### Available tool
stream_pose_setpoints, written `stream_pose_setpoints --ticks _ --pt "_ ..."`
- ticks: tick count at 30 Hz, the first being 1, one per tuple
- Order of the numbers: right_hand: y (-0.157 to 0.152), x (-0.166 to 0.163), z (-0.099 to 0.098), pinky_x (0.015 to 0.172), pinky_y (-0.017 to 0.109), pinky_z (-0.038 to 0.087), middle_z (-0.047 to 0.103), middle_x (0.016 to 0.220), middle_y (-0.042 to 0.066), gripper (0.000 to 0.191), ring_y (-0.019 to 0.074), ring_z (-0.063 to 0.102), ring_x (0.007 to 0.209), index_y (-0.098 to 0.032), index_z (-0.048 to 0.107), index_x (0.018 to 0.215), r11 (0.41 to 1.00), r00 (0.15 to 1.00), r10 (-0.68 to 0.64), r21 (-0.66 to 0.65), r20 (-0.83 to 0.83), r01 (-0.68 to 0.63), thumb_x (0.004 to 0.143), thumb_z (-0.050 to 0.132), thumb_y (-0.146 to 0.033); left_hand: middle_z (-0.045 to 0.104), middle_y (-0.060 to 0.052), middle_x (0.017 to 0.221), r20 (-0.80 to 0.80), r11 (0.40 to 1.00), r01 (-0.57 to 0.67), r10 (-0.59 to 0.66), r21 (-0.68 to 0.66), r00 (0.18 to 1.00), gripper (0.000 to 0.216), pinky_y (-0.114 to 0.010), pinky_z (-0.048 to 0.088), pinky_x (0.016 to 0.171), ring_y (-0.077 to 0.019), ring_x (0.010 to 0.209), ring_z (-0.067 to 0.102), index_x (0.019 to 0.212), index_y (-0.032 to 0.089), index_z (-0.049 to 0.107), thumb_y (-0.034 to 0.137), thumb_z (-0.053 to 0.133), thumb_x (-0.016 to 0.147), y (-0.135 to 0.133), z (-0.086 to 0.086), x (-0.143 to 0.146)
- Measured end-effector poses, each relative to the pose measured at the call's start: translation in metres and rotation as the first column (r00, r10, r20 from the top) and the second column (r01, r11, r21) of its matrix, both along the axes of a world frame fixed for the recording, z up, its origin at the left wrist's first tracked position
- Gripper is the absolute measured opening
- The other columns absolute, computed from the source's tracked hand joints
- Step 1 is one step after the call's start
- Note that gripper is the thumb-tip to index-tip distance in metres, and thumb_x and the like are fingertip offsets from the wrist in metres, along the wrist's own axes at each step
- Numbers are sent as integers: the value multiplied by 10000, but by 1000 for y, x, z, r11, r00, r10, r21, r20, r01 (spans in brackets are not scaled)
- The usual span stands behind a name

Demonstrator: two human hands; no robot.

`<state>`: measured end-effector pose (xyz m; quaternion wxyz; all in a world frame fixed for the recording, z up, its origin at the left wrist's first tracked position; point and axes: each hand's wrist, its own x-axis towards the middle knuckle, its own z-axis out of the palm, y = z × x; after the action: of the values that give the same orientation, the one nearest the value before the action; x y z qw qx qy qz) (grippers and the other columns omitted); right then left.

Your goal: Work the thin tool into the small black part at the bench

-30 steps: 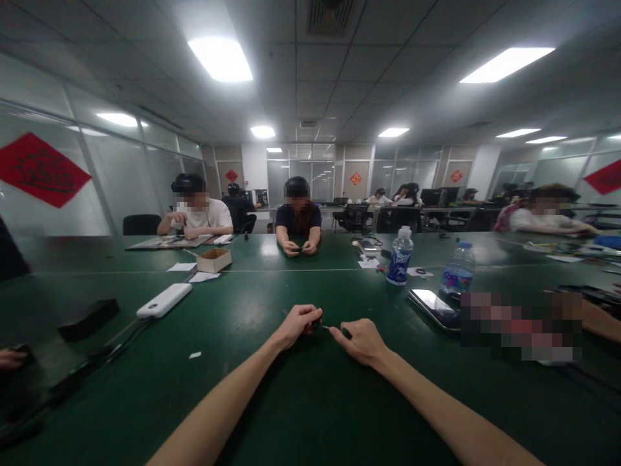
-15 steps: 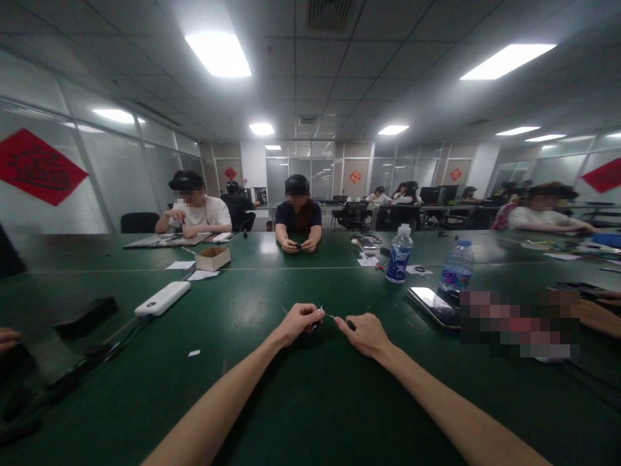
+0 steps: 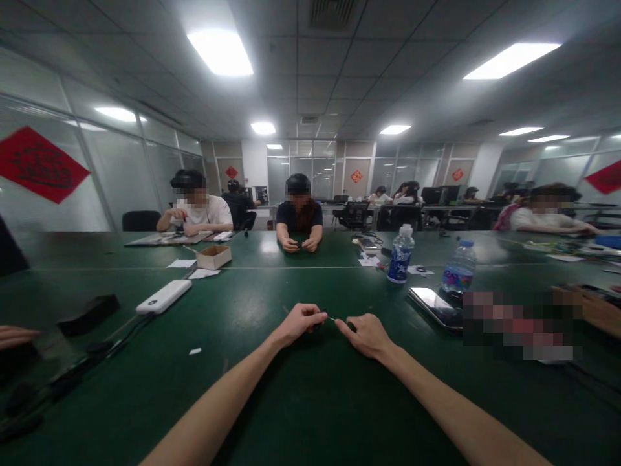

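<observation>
My left hand (image 3: pixel 303 321) is closed just above the green table, its thumb and fingers pinching a small dark object (image 3: pixel 317 326). Most of that object is hidden by the fingers, so its kind is unclear. Close by on the right, my right hand (image 3: pixel 365 333) is closed around a thin-shafted tool like a small screwdriver, with a bit of black handle (image 3: pixel 350 325) showing under the fingers. Its slim shaft (image 3: pixel 332 318) points left from my index fingertip to the dark object. Whether the tip touches it I cannot tell.
On the left lie a white power bank (image 3: pixel 163 297) with cables, a paper scrap (image 3: pixel 195 351) and a small open box (image 3: pixel 214 257). A phone (image 3: pixel 435 307) and two bottles (image 3: pixel 400 255) stand on the right. Co-workers sit opposite; another person's hand (image 3: pixel 18 336) shows at the left edge.
The small object in my left hand has turned slightly; a pale part at its top no longer shows. My hands stay nearly in place. The other person's hand at the left edge reaches further in.
</observation>
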<state>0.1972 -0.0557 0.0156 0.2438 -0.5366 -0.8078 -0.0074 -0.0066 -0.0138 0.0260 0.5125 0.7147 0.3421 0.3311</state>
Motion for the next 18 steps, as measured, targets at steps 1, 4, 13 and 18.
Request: stream_pose_setpoints --ticks 1,4,13,18 --pt "1 1 0 562 261 330 558 502 10 624 134 509 471 -199 506 516 1000 1000 9 6 7 -9 931 226 -571 446 43 546 1 1000 1 -1 -1 1000 413 -216 258 483 -79 490 384 671 134 565 540 638 683 0 0 0" --pt "2 3 -1 557 263 315 567 499 13 627 133 504 462 -198 526 516 999 999 20 41 47 -22 935 234 -562 450 44 548 0 1000 5 -5 -4 1000 409 -215 259 481 -77 486 385 670 134 561 535 642 681 0 0 0" --pt "8 15 2 536 258 281 559 495 22 586 119 448 437 -186 569 537 987 988 95 116 122 -109 913 316 -558 445 49 531 -71 999 34 -33 12 997 412 -219 262 486 -81 486 384 661 141 558 545 645 672 1 -2 1" --pt "5 15 7 539 254 278 555 494 22 556 111 426 439 -183 561 522 986 982 122 93 142 -136 884 360 -555 444 44 526 -34 1000 22 -22 -17 999 450 -220 269 488 -84 486 389 668 140 566 586 623 680 4 -4 2"
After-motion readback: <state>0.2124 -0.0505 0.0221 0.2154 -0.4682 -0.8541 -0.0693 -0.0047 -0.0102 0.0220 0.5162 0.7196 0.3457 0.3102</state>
